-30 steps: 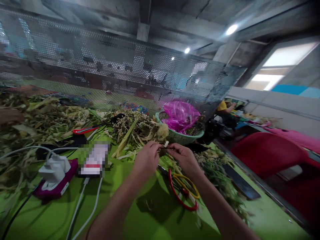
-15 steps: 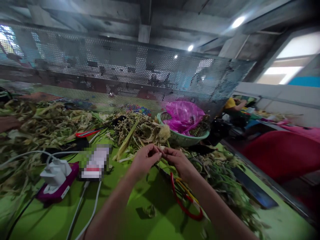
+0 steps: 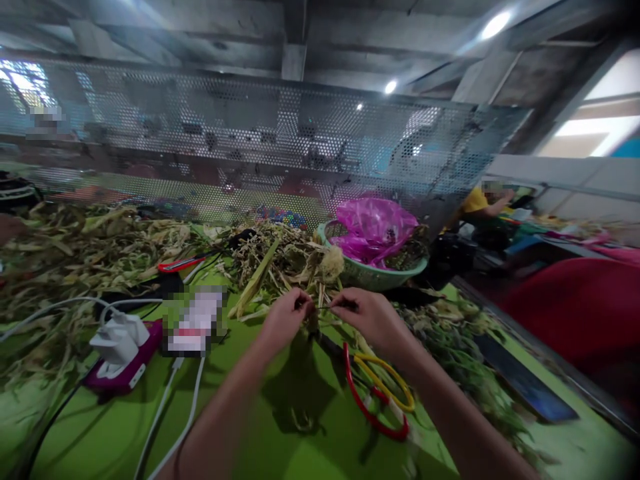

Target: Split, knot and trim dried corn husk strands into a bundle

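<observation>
My left hand [image 3: 286, 319] and my right hand [image 3: 369, 319] are raised over the green table, a short gap apart. Both are closed in a pinch. A thin dark strand [image 3: 323, 307] runs between their fingertips. Something small and brownish hangs just under the left fingertips, too blurred to name. Below my right hand lie a red looped handle [image 3: 353, 397] and a yellow looped handle [image 3: 393, 380], apparently of cutting tools whose other ends are partly hidden. A dried bit of leaf [image 3: 301, 421] rests on the table nearer to me.
Dried leaves and husks [image 3: 100, 247] heap across the left and back. A green basket [image 3: 370, 275] holds a purple plastic bag [image 3: 375, 230]. At left are a phone [image 3: 193, 323], a purple power strip [image 3: 135, 363] and cables. Greener plants [image 3: 455, 353] and a dark slab-like device [image 3: 525, 380] lie right.
My hands have drawn apart from fingertips nearly touching, and the strand now shows between them. The yellow handle is more fully in view. The whole view has shifted slightly.
</observation>
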Demonstrator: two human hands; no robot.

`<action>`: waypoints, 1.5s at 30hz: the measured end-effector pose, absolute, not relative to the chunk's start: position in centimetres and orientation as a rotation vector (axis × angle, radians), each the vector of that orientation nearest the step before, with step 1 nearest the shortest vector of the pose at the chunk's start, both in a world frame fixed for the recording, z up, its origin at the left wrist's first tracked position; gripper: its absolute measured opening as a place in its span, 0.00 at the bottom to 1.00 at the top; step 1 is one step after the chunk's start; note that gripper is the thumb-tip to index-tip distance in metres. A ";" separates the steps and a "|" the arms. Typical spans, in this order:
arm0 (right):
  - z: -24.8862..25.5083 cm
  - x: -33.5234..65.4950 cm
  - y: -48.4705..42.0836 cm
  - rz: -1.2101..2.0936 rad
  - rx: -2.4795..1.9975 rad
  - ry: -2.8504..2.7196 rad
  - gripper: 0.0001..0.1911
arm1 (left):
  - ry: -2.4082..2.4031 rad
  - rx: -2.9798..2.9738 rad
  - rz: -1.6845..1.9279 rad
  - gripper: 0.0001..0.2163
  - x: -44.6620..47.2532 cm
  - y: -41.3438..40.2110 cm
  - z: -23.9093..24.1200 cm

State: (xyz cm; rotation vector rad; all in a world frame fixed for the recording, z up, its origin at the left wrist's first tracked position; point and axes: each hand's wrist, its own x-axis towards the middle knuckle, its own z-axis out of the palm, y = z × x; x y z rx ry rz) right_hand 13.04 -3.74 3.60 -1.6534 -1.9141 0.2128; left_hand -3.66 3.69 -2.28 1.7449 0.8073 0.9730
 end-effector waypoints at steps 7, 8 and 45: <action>4.5 10.8 -2.8 0.219 -1.543 -1.923 0.04 | 0.632 1.602 0.947 0.11 -3.3 3.1 -1.9; 4.4 10.4 -2.6 0.216 -1.529 -1.917 0.04 | 0.617 1.576 0.938 0.12 -3.3 3.0 -1.9; 1.7 12.1 -3.8 0.158 -1.411 -1.926 0.03 | 0.587 1.412 0.744 0.12 -4.1 3.7 -1.5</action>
